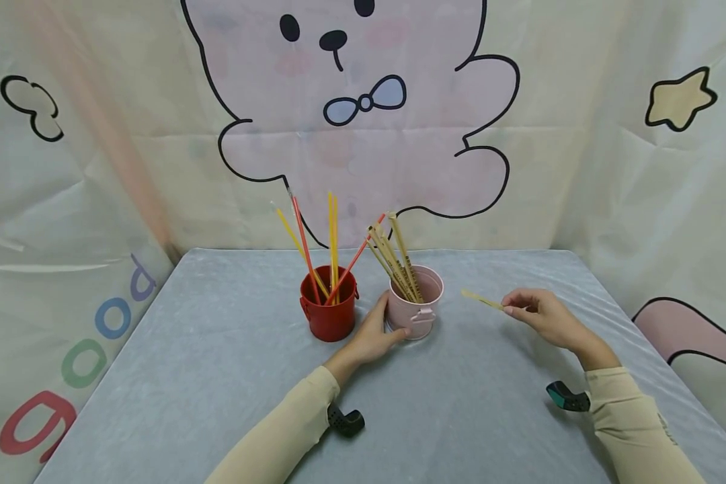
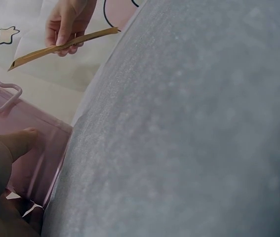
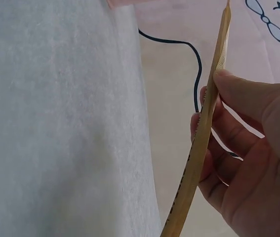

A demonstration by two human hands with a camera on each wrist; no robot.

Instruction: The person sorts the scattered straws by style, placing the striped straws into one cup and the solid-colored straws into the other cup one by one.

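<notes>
My left hand holds the small pink bucket low down, thumb across its front and fingers round its left side. In the left wrist view the thumb presses the pink bucket's wall. Several thin tan sticks with dark print lean inside that bucket. To the right, above the table, my right hand pinches a similar slim tan stick between thumb and fingers. In the right wrist view this stick looks flat and paper-wrapped, with small dark marks along one edge.
A red bucket stands just left of the pink one, with several yellow sticks and red sticks leaning in it. Grey-blue cloth covers the table. A printed curtain hangs behind it.
</notes>
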